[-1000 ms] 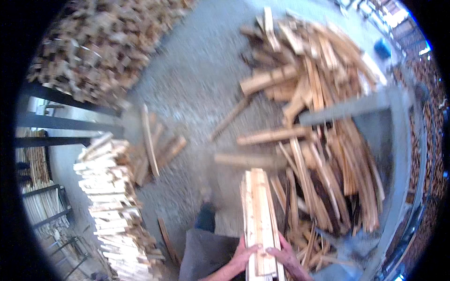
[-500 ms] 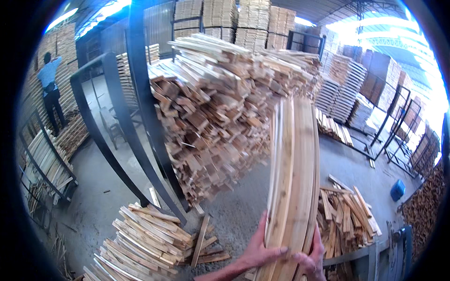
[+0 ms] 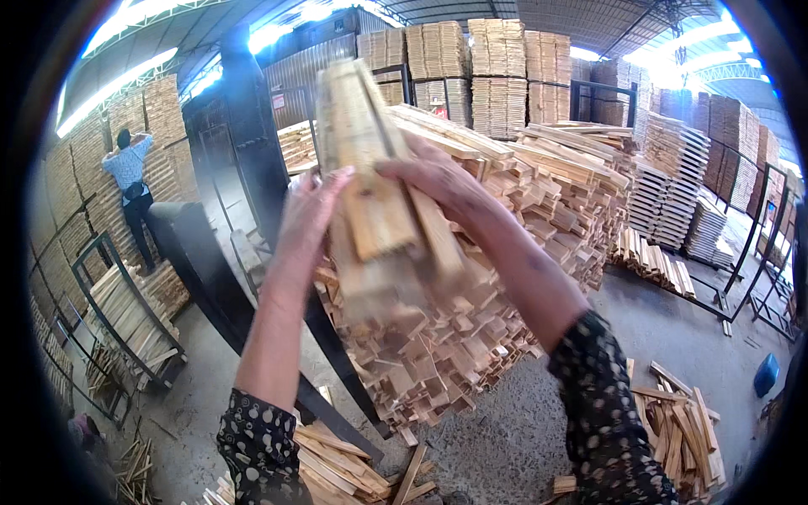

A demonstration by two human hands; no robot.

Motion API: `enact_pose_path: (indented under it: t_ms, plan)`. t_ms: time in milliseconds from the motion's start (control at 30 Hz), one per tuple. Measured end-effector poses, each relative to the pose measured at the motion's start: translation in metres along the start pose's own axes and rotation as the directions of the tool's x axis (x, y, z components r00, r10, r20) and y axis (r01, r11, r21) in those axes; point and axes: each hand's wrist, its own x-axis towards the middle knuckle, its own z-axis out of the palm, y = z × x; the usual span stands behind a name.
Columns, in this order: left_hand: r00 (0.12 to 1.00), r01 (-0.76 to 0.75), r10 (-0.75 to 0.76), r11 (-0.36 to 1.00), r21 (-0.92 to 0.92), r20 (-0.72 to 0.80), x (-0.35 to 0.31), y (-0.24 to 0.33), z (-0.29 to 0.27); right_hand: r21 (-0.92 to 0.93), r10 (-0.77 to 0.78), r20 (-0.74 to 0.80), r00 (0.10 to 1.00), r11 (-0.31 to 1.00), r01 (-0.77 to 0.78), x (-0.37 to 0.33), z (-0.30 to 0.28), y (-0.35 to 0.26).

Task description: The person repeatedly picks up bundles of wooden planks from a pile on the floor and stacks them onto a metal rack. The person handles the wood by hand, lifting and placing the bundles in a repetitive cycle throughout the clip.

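Note:
A bundle of wooden slats (image 3: 375,189) is raised in front of me, its near end smeared by motion. My left hand (image 3: 316,206) is closed against the bundle's left side, thumb on top. From the right, my right hand (image 3: 433,175) grips the same slats, its thumb lying over the upper face. Behind and below the bundle rises a large stack of slats (image 3: 572,189), its cut ends facing me. Whether the held slats touch the stack cannot be made out.
Dark metal posts (image 3: 261,160) stand left of the stack. Loose slats (image 3: 686,429) lie on the floor at right, and another heap (image 3: 337,463) at lower left. A blue container (image 3: 766,375) sits far right. A person (image 3: 130,189) works at a tall wood stack on the left.
Both hands have lifted the slats from low right up and leftward, over the front of the large stack. My view has shifted, and both forearms now reach far forward.

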Motion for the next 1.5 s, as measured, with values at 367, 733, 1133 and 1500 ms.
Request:
enact_pose_path:
  t_ms: [367,733,1133,1500]
  plan:
    - [0.972,-0.228,0.187,0.902,0.368,0.145,0.032,-0.054,-0.039,-0.031,-0.001,0.105,0.994,0.999,0.004,0.088,0.024,0.112]
    - [0.838,-0.497,0.546,0.769,0.401,-0.008,-0.009,-0.067,0.004,-0.481,-0.305,0.129,0.944,0.813,0.328,0.067,0.043,0.057]
    - [0.724,-0.683,0.49,0.415,0.601,0.485,0.029,-0.048,0.04,-0.617,-0.097,-0.095,0.991,0.787,0.018,0.056,-0.053,0.128]
    - [0.606,-0.731,0.536,0.084,0.677,0.587,0.036,-0.047,0.032,-0.479,-0.321,-0.108,0.941,0.846,0.233,0.056,-0.041,0.137]
